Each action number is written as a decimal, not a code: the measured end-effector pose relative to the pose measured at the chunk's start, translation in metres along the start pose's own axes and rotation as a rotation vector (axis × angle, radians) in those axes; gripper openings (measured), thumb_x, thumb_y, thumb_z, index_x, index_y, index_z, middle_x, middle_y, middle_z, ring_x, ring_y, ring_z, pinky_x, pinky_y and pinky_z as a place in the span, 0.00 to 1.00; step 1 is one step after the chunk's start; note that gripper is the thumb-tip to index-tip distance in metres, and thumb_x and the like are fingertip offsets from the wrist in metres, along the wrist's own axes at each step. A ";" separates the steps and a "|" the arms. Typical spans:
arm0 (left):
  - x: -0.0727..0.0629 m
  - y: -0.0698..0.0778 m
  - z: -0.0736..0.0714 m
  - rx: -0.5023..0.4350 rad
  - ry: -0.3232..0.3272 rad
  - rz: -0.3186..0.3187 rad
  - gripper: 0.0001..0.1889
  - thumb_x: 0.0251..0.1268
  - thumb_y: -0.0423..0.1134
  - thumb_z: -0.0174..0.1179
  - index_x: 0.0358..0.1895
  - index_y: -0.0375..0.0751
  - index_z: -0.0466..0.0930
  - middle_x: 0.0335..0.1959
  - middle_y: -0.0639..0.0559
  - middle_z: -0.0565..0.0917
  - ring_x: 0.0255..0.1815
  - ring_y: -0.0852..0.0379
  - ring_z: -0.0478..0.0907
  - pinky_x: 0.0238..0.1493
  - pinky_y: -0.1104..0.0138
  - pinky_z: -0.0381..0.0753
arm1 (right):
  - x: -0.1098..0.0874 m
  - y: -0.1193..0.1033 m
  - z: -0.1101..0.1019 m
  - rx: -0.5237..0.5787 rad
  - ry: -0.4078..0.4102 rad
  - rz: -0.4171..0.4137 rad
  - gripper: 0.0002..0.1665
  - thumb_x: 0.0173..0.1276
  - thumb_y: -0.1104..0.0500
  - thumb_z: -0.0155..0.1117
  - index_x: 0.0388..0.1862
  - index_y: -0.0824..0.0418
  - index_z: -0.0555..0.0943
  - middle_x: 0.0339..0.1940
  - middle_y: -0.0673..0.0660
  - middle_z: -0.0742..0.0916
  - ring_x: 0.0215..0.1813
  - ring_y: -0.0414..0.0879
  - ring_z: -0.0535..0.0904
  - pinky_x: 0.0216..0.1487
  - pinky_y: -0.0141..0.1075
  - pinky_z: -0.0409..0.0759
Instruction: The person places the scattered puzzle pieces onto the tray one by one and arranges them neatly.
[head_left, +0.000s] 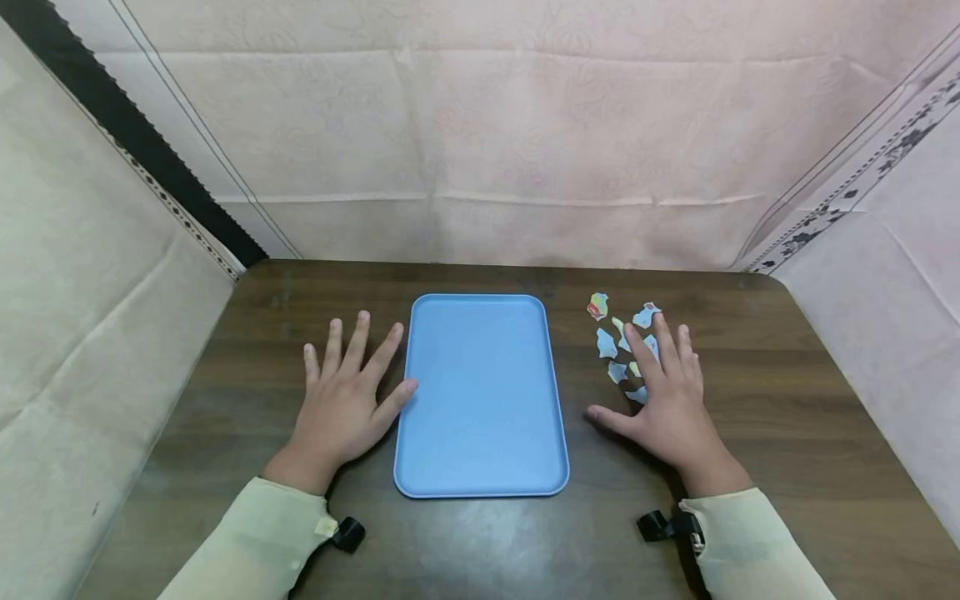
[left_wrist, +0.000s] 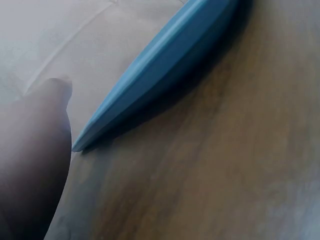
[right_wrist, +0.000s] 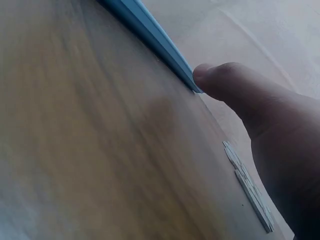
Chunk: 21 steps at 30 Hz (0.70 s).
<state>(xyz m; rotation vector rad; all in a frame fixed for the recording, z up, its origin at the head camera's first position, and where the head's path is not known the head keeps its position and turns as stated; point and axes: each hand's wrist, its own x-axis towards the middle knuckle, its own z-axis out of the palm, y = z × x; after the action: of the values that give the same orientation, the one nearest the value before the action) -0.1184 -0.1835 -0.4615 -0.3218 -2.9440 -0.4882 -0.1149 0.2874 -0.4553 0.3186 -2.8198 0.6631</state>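
Observation:
A blue rectangular tray (head_left: 480, 400) lies on the wooden table in the head view, its surface bare. My left hand (head_left: 341, 412) is spread with straight fingers at the tray's left side, the thumb tip overlapping the rim. My right hand (head_left: 671, 408) is also spread, to the right of the tray, its fingers over part of a scatter of small flat irregular pieces. Among them are light blue pieces (head_left: 607, 343) and a multicoloured piece (head_left: 597, 306); the hand hides some. In the right wrist view the pieces (right_wrist: 250, 187) show edge-on beyond the thumb. Neither hand grips anything.
The dark wooden table (head_left: 480, 550) has its far edge against a pale cloth backdrop (head_left: 480, 150). Similar cloth walls (head_left: 90, 333) rise at both sides. A black wrist camera (head_left: 348, 534) sits at the left cuff and another black camera (head_left: 655, 526) at the right.

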 end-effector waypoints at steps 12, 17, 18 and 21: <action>-0.001 0.000 0.000 0.013 -0.097 -0.013 0.44 0.82 0.82 0.37 0.93 0.78 0.42 0.98 0.46 0.39 0.96 0.28 0.33 0.86 0.20 0.32 | 0.001 0.004 0.001 -0.005 0.033 -0.002 0.68 0.55 0.37 0.93 0.91 0.44 0.67 0.94 0.64 0.60 0.92 0.74 0.51 0.77 0.87 0.55; -0.001 0.000 0.000 0.025 -0.142 -0.006 0.44 0.82 0.83 0.35 0.94 0.77 0.42 0.98 0.47 0.39 0.96 0.28 0.33 0.85 0.19 0.32 | 0.002 0.005 0.000 -0.008 0.050 0.036 0.63 0.56 0.35 0.92 0.88 0.47 0.73 0.85 0.67 0.70 0.80 0.73 0.66 0.71 0.79 0.62; -0.001 -0.001 0.000 0.027 -0.147 -0.005 0.44 0.82 0.83 0.35 0.94 0.77 0.42 0.98 0.47 0.39 0.96 0.28 0.33 0.85 0.19 0.32 | 0.002 0.005 -0.001 -0.007 0.049 0.047 0.62 0.57 0.35 0.92 0.87 0.48 0.74 0.82 0.68 0.72 0.78 0.73 0.67 0.69 0.77 0.63; 0.000 -0.002 0.002 0.031 -0.158 0.001 0.44 0.82 0.83 0.34 0.94 0.76 0.42 0.98 0.47 0.39 0.96 0.28 0.33 0.85 0.19 0.32 | 0.002 0.006 -0.004 -0.009 0.043 0.082 0.57 0.59 0.37 0.91 0.82 0.54 0.76 0.74 0.69 0.76 0.71 0.69 0.71 0.67 0.71 0.69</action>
<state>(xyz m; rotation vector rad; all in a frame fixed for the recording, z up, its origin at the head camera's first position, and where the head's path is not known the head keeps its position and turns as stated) -0.1187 -0.1845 -0.4636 -0.3748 -3.1006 -0.4357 -0.1181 0.2943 -0.4542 0.1856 -2.8062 0.6650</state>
